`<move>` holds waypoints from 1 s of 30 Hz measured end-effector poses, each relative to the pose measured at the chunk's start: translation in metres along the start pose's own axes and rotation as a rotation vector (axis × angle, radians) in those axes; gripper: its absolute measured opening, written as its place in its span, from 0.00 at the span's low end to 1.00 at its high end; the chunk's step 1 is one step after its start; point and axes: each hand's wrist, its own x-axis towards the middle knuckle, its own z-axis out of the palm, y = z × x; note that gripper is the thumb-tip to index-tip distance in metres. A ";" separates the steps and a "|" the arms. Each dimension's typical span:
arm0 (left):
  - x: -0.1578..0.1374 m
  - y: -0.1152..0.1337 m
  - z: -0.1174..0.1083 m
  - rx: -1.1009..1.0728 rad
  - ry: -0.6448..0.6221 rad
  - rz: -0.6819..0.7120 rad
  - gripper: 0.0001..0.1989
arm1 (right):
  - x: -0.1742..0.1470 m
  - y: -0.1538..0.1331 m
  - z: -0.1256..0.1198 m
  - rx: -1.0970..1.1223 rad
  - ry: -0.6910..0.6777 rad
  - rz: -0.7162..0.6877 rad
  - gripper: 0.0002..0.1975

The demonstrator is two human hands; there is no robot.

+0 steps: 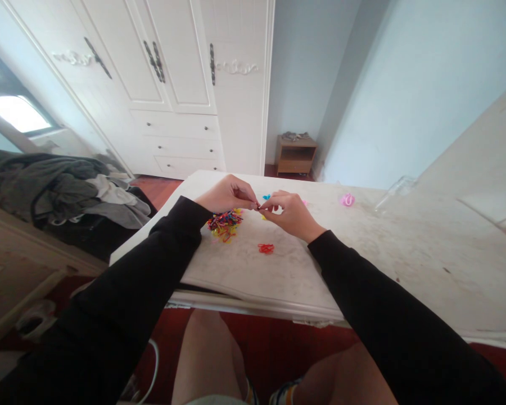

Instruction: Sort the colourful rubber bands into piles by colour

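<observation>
Above the white tabletop (236,275), my left hand (231,195) and my right hand (289,214) meet, fingertips nearly touching. Both pinch a tiny dark thing (258,207), which looks like a rubber band; the fingers mostly cover it. Below and beside my left hand lies a mixed pile of small coloured rubber bands (225,225). A red bunch of bands (266,248) rests nearer to me. Blue bands (266,197) and a few yellow bands (263,217) show around the fingertips, partly hidden. Farther right sits a pink bunch (347,199).
A clear plastic bag or container (395,194) lies at the table's right. Clothes are heaped (67,185) to the left. Behind stand a white wardrobe (177,124) and a small wooden cabinet (296,154). My legs are under the table's front edge.
</observation>
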 end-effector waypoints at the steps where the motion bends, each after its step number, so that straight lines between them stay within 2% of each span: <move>1: 0.000 -0.001 0.000 -0.006 -0.002 -0.006 0.11 | 0.000 -0.001 0.000 -0.001 0.000 0.000 0.05; 8: 0.000 -0.005 0.000 -0.022 -0.005 -0.047 0.14 | 0.000 -0.002 -0.001 -0.008 0.003 -0.002 0.06; 15: 0.001 -0.008 -0.001 0.016 -0.038 -0.011 0.14 | 0.000 -0.003 -0.001 -0.024 -0.003 -0.015 0.05; 26: 0.006 -0.013 0.002 0.128 -0.063 -0.042 0.09 | 0.002 -0.008 -0.005 -0.125 -0.025 0.042 0.06; 30: 0.005 -0.014 -0.002 0.160 -0.044 -0.051 0.07 | 0.002 -0.003 -0.018 -0.209 -0.022 0.061 0.06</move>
